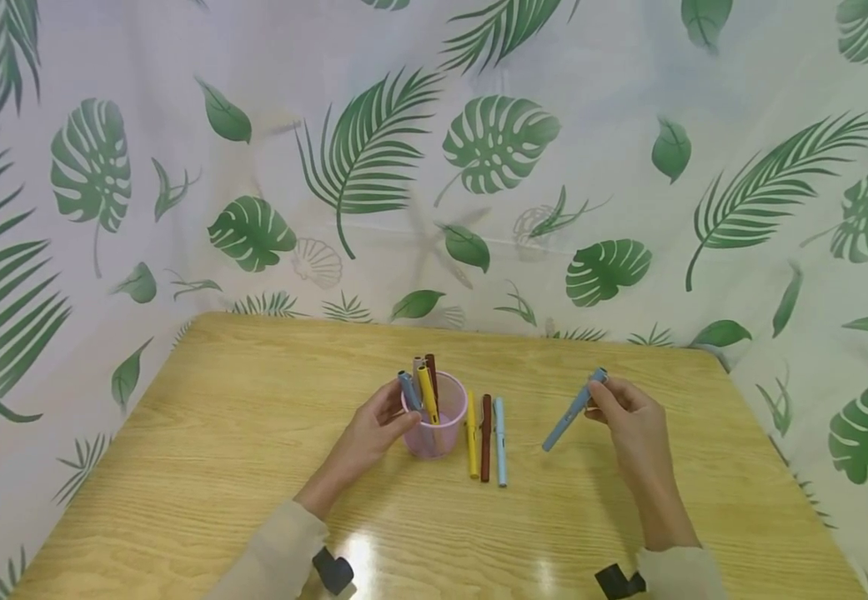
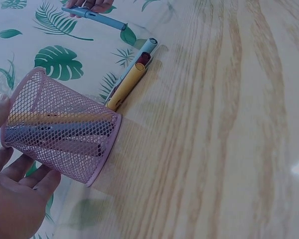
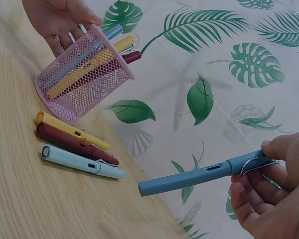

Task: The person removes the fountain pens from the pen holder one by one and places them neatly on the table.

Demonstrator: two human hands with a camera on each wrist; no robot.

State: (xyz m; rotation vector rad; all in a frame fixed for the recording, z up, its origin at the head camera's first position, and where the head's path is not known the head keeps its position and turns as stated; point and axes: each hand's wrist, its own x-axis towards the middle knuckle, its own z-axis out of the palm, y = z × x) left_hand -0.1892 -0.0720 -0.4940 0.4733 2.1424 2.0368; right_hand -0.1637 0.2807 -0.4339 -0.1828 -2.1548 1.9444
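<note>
A pink mesh cup (image 1: 437, 437) stands near the middle of the wooden table (image 1: 216, 467) and holds several pens, among them a yellow one (image 1: 426, 392). My left hand (image 1: 396, 408) holds the cup from its left side, thumb at the rim and fingers along the wall. Just right of the cup, a yellow pen (image 1: 472, 442), a dark red pen (image 1: 485, 437) and a light blue pen (image 1: 500, 446) lie side by side. Further right, my right hand (image 1: 602, 400) pinches a blue pen (image 1: 572, 412) by its clip end above the table, its other end slanting down toward the cup.
A white curtain with green leaf print (image 1: 373, 167) closes off the back and both sides of the table. The table's far edge (image 1: 441, 327) runs just behind the cup. Black wrist mounts (image 1: 332, 571) show at the near edge.
</note>
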